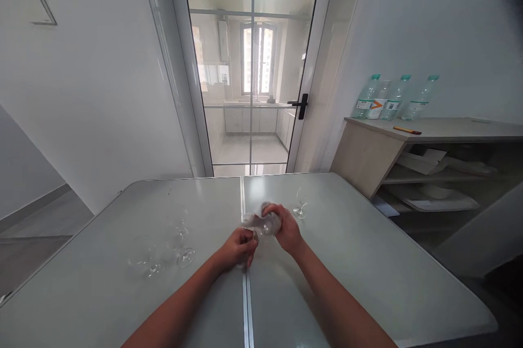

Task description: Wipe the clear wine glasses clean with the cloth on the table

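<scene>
My left hand (241, 247) is closed around the stem of a clear wine glass, low over the table's middle seam. The glass is tilted, its bowl towards my right hand (286, 226). My right hand is closed on a crumpled pale cloth (270, 224), pressed against the bowl. Motion blur and the cloth hide much of that glass. To the left, more clear stemmed glasses rest on the table, one with its foot (186, 257) plainly visible and another glass (154, 268) nearer me. Beyond my right hand is a further stemmed glass (300, 209).
The pale table (327, 293) has a metal strip (246, 304) down its middle. At right, a wooden shelf unit (368, 146) bears several plastic bottles (393, 105) and a yellow-orange pen-like item (407, 130). Ahead stands a glass door (229, 141) with a black handle (302, 105).
</scene>
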Motion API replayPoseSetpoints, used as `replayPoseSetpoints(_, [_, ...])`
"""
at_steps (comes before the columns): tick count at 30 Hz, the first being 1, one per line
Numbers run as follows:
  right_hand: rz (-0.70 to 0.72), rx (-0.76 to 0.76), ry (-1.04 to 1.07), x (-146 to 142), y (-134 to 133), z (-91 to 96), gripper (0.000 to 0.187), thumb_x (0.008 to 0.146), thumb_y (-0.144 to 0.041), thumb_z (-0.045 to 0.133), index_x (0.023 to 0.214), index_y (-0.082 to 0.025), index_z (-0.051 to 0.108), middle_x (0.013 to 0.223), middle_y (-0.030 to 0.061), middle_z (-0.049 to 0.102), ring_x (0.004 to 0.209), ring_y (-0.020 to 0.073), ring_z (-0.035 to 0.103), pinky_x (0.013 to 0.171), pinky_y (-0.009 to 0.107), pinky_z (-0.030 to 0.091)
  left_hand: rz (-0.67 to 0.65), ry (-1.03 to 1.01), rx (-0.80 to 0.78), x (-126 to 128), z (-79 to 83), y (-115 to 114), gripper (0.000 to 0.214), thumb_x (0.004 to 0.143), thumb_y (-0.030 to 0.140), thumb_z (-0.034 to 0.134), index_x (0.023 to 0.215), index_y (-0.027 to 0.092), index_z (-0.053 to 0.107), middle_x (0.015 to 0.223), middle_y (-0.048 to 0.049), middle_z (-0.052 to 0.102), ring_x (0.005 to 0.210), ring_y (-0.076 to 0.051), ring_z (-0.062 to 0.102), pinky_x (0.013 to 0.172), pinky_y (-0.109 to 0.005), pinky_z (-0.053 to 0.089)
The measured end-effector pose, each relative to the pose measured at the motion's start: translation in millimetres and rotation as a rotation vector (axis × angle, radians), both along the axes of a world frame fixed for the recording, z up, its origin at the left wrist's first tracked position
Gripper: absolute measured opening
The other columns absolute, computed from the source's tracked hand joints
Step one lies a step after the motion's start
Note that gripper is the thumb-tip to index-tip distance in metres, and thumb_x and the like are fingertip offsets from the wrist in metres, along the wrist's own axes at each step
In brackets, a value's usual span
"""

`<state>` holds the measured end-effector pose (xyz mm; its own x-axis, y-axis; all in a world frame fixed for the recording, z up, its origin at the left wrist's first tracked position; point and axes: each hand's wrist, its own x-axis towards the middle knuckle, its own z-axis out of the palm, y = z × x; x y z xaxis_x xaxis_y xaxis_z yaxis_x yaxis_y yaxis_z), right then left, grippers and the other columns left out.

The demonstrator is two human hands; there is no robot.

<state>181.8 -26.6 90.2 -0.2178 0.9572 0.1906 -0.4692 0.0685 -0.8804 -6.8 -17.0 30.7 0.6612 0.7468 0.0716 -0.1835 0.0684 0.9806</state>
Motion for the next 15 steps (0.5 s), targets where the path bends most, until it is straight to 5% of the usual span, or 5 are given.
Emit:
replayPoseSetpoints(3, [0.254, -0.138, 0.017, 5, 1, 1.7, 0.061, 0.090, -0.074, 0.047, 0.076, -0.020, 0.070, 0.085, 0.0090, 0.074, 0.087, 0.0279, 0.069, 0.073, 0.040, 0.054, -0.049, -0.034, -0.111, -4, -5.6, -3, 0.035, 0.065, 0.028, 0.086, 0.075, 0.016, 0.055, 0.054, 0.0047, 0.053, 0.040, -0.010, 0.050, 0.039, -0.021, 0.036])
replayPoseSetpoints(5, [0.311, -0.165, 0.100, -1, -2, 6.3, 0.058, 0.093, -0.070, 0.045, 0.085, -0.019, 0.072, 0.092, 0.0101, 0.075, 0.090, 0.0276, 0.070, 0.075, 0.040, 0.055, 0.001, -0.104, -0.161, -4, -7.9, -1, 0.037, 0.063, 0.027, 0.087, 0.080, 0.017, 0.056, 0.056, 0.0062, 0.051, 0.039, -0.008, 0.046, 0.038, -0.020, 0.036])
replayPoseSetpoints(10, [-0.058, -0.042, 0.226, -30, -12, 6.9, 0.051, 0.098, -0.060, 0.044, 0.133, -0.029, 0.064, 0.146, 0.0041, 0.058, 0.134, 0.0266, 0.052, 0.104, 0.043, 0.048, 0.138, -0.219, -0.153, 1, -4.4, 7, 0.048, 0.083, 0.054, 0.072, 0.063, 0.016, 0.049, 0.052, 0.0076, 0.036, 0.036, -0.007, 0.042, 0.039, -0.021, 0.035])
replayPoseSetpoints(15, [-0.318, 0.364, -0.278, -36, -15, -8.7, 0.047, 0.099, -0.045, 0.052, 0.146, -0.038, 0.052, 0.162, -0.0057, 0.036, 0.155, 0.0244, 0.020, 0.126, 0.050, 0.016, 0.312, -0.102, 0.048, 7, -3.6, 10, 0.051, 0.085, 0.058, 0.068, 0.063, 0.016, 0.050, 0.052, 0.0055, 0.042, 0.043, -0.010, 0.049, 0.045, -0.022, 0.038])
